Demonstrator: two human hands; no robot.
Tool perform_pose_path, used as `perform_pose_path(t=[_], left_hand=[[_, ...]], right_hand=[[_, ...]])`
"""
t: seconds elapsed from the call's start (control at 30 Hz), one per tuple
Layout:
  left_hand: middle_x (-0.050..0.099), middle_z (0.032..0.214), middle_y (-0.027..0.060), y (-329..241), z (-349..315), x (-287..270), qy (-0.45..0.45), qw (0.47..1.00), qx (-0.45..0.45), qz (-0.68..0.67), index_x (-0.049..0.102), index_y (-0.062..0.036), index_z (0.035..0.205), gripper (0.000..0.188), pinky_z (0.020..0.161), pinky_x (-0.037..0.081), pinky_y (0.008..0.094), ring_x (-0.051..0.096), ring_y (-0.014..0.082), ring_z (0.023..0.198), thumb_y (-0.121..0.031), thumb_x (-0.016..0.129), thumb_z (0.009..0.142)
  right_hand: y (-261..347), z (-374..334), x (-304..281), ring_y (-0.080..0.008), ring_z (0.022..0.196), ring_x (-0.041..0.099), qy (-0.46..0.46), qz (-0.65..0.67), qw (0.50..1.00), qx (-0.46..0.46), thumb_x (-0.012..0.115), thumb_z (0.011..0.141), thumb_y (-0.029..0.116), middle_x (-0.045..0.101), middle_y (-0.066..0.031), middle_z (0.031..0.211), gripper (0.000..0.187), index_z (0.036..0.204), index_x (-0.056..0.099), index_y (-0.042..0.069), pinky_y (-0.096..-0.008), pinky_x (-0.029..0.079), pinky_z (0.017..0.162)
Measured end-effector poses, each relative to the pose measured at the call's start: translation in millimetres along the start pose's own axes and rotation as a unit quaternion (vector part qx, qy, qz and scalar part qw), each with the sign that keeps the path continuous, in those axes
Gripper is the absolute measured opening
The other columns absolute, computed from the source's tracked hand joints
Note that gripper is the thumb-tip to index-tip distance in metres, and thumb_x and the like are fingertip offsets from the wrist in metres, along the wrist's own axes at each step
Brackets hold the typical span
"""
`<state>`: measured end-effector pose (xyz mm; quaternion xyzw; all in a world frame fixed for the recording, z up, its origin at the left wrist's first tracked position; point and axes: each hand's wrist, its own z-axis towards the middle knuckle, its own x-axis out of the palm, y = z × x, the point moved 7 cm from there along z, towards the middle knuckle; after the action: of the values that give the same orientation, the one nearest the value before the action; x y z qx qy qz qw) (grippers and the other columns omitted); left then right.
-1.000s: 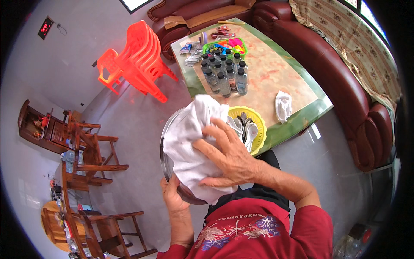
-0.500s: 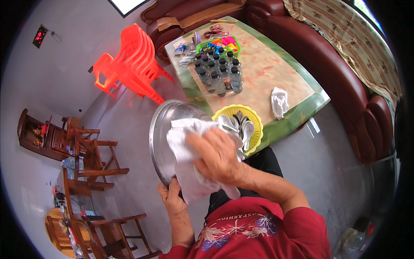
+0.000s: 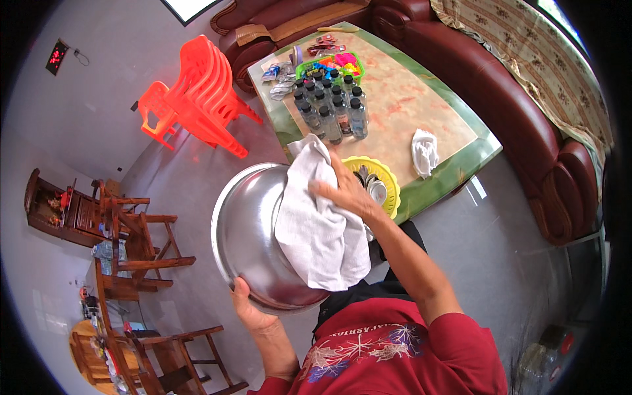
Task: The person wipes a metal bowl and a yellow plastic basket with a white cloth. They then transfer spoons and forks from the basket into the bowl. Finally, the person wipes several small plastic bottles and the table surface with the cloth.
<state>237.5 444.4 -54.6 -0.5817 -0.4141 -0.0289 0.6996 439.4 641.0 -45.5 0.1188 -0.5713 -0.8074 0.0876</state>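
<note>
Two bare hands work one large steel bowl (image 3: 253,237), held tilted in front of the person's chest. Fingers of the right hand (image 3: 343,191) lie spread and flat, pressing a white cloth (image 3: 319,227) against the bowl's upper rim at about one o'clock; the cloth drapes down over the bowl's right half. Behind them the wrist is straight, and the bare forearm runs back toward five o'clock to a red sleeve. The left hand (image 3: 253,309) grips the bowl's lower rim at six o'clock, thumb curled over the edge and the other fingers hidden behind the metal. At two o'clock from the bowl, just beyond the right hand, a yellow basket (image 3: 388,184) sits on a green-edged table (image 3: 454,178), with a cluster of dark-capped bottles (image 3: 329,105) farther off at twelve.
</note>
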Motion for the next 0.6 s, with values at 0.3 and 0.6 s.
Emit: perform_pose_path(t=[0.3, 0.6], left_hand=[[0.058, 0.115, 0.0120, 18, 9, 25, -0.031, 1.000, -0.001, -0.003, 0.052, 0.0022, 0.119, 0.042, 0.092, 0.044, 0.0380, 0.056, 0.0236, 0.105, -0.025, 0.060, 0.088], [0.053, 0.123, 0.0147, 4, -23, 22, 0.072, 0.986, 0.039, 0.143, 0.043, 0.0050, 0.128, 0.053, 0.093, 0.044, 0.0403, 0.054, 0.0261, 0.111, -0.020, 0.058, 0.084]], right_hand=[[22, -84, 29, -0.0436, 0.124, 0.037, -0.076, -0.043, 0.987, -0.135, 0.068, 0.068, 0.008, 0.040, -0.0234, 0.130, 0.057, 0.122, 0.051, 0.004, -0.0477, 0.030, 0.105], [82, -43, -6, -0.0406, 0.113, 0.047, -0.117, -0.066, 0.966, -0.222, 0.067, 0.066, 0.004, 0.044, -0.0218, 0.124, 0.056, 0.120, 0.052, 0.005, -0.0424, 0.040, 0.096]])
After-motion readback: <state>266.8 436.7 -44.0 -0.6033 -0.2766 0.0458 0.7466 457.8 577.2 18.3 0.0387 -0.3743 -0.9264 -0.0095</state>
